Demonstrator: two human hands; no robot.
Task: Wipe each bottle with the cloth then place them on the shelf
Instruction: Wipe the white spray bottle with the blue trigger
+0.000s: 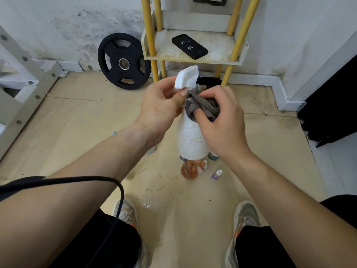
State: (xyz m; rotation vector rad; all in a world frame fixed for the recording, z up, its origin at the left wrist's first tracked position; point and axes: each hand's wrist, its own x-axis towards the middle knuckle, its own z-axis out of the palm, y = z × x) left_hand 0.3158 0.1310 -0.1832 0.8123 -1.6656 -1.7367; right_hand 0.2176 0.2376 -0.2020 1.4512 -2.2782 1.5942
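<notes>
The white spray bottle (190, 140) is held up in the air above the floor, in front of the yellow-posted shelf (193, 60). The left hand (160, 107) pinches its trigger head (186, 77) between thumb and fingers, while the right hand (222, 120) has its fingers curled round a bunched grey cloth (202, 105), pressing it against the bottle's neck.

The bottle looks like stiff, smooth plastic, speckled with yellowish spots low on the body; probably light (how full it is cannot be told). A grip at the head alone could let the body swing or the head twist, so the broad body seems the surer place to hold. The cloth is soft and conforms easily.

More bottles wait on the floor below: an amber bottle (190, 171) and a small dropper bottle (217, 174). A phone (189, 46) lies on the shelf.
</notes>
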